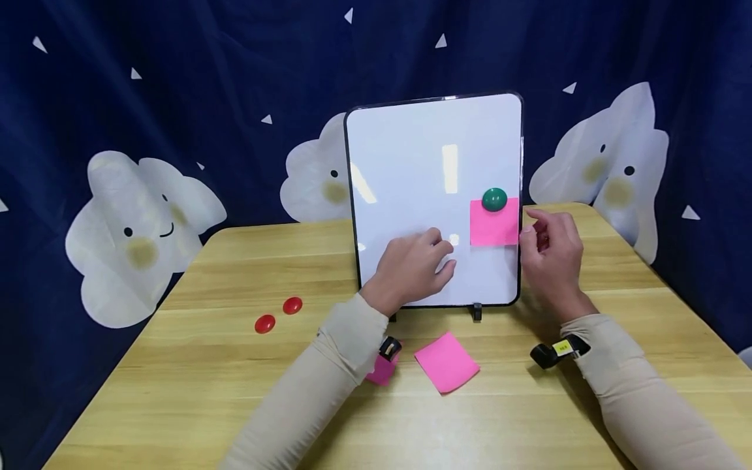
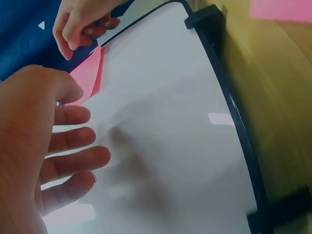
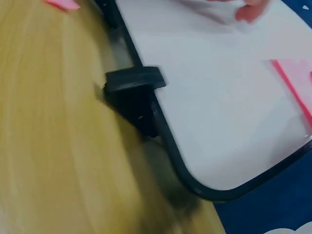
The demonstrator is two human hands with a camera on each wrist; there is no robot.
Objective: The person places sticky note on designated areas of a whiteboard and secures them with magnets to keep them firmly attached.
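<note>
- Because it leans back on two small black feet, the whiteboard (image 1: 423,163) stands nearly upright at the far middle of the wooden table (image 1: 176,391), its face towards the person so both hands can reach it.
- Close in front of the board's lower middle, the left hand (image 1: 414,267) is released, its fingers (image 2: 73,141) loosely spread and gripping nothing; whether they touch the surface or hover just off it cannot be told.
- Just beside the board's right edge, the right hand (image 1: 552,258) has its fingers curled near the pinned note; it seems to hold nothing, though the fingertips are partly hidden.
- On the board's right side sits a pink sticky note (image 1: 495,223), held there by a green magnet (image 1: 494,200) pressing on its top edge.
- Flat on the table before the board lies a loose pink note (image 1: 448,362), with another pink piece (image 1: 382,371) partly under the left sleeve.
- Well apart to the left rest two red magnets (image 1: 279,314), near each other.
</note>
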